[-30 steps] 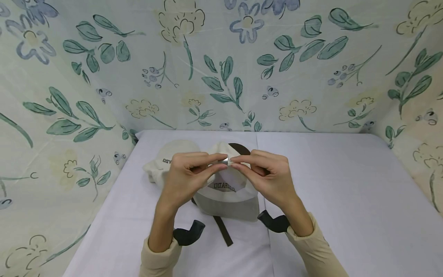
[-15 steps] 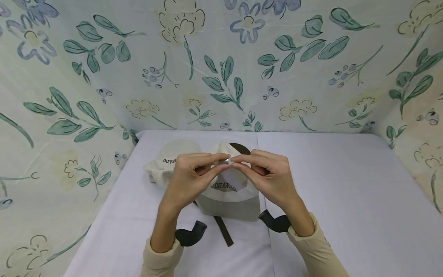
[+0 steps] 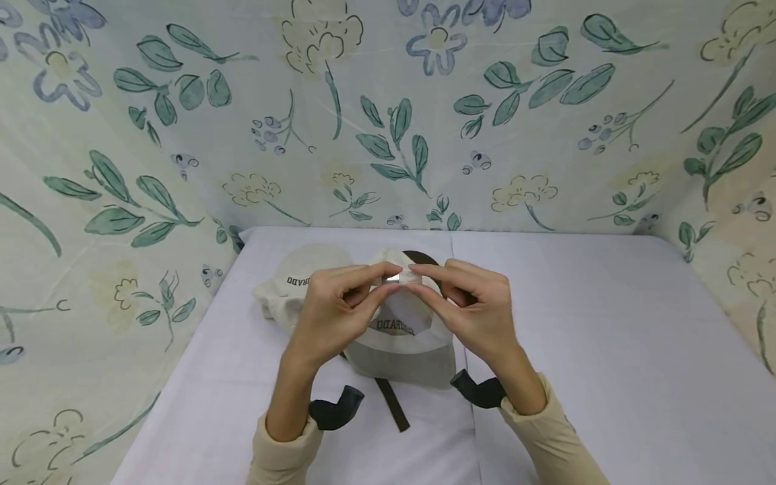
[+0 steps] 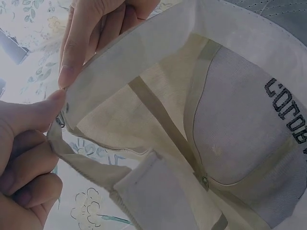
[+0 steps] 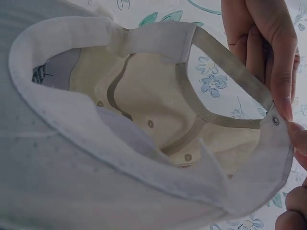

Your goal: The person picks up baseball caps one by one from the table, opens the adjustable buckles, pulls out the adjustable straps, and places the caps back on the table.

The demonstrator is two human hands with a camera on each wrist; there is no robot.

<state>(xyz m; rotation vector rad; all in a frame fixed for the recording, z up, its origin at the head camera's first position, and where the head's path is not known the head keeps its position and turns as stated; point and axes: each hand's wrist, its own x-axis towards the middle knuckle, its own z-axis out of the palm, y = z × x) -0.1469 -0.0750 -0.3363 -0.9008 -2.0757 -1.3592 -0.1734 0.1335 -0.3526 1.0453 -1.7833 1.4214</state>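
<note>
A cream cap with a grey brim (image 3: 403, 367) is upturned between my hands, its lining and dark lettering (image 3: 395, 327) showing. My left hand (image 3: 339, 306) pinches the cap's back strap beside a small silver metal piece (image 3: 394, 278). Opposite it, my right hand (image 3: 469, 296) pinches the pale end (image 3: 410, 277) of the cap's back, fingertips nearly meeting the left ones. In the left wrist view, the strap (image 4: 86, 165) runs from the left thumb across the back opening. An eyelet (image 5: 275, 120) shows beside the right fingertips in the right wrist view.
Another cream cap (image 3: 312, 259) with dark lettering lies behind my left hand. A dark brown rounded piece (image 3: 421, 258) shows behind the held cap, and a dark brown strip (image 3: 393, 404) lies on the white-covered table (image 3: 576, 337). Floral cloth (image 3: 388, 135) hangs around.
My right fingertips have shifted slightly right and up, so more of the pale end shows between the hands. The left hand has moved slightly right over the last second.
</note>
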